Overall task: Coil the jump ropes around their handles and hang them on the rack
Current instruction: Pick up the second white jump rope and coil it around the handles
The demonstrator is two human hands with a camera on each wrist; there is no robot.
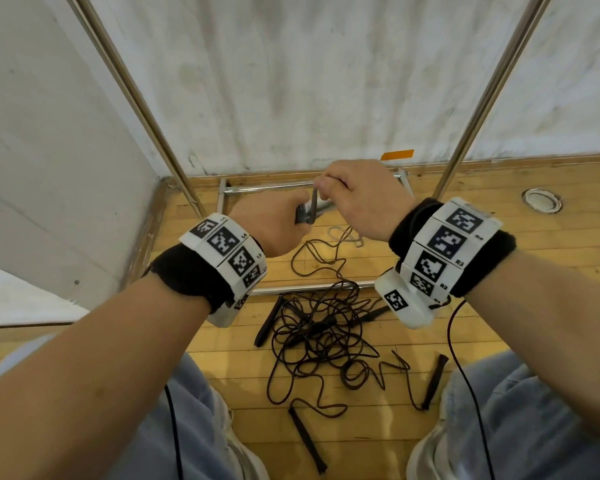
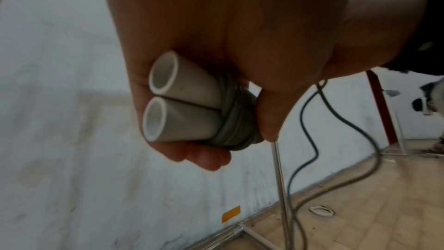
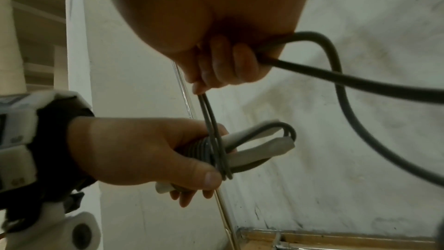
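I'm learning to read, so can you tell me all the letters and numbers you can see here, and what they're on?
"R4", "R3", "R2": beside the square codes on the right wristband.
"L4": on the left wristband; its other labels are too blurred.
The orange tape shows no writing.

Each bare forearm wears a black cloth wristband under a white segmented cuff printed with square black-and-white markers, the right cuff lettered R2 to R4, with a thin black cable trailing below, light blue jeans and pale sneakers.
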